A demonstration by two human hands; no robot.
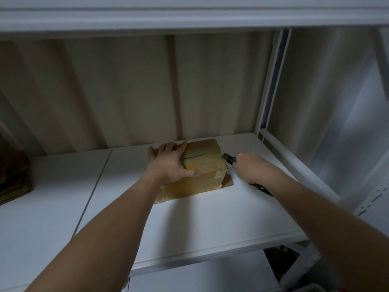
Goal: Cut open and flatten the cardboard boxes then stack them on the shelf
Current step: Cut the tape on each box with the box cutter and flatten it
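Splayed fingers (168,148) on box (202,165) — cutter (228,158) gripped

The picture was dim, with a cool grey cast. The brightest patch lay on the shelf (210,218) in front of the box (202,165), while the arms threw soft shadows toward the camera. The far left corner sank into near black. Motion blur smeared the wall and the upright (271,81). Wide-angle distortion bowed the straight edges near the borders. Tape on the box gave a faint sheen.
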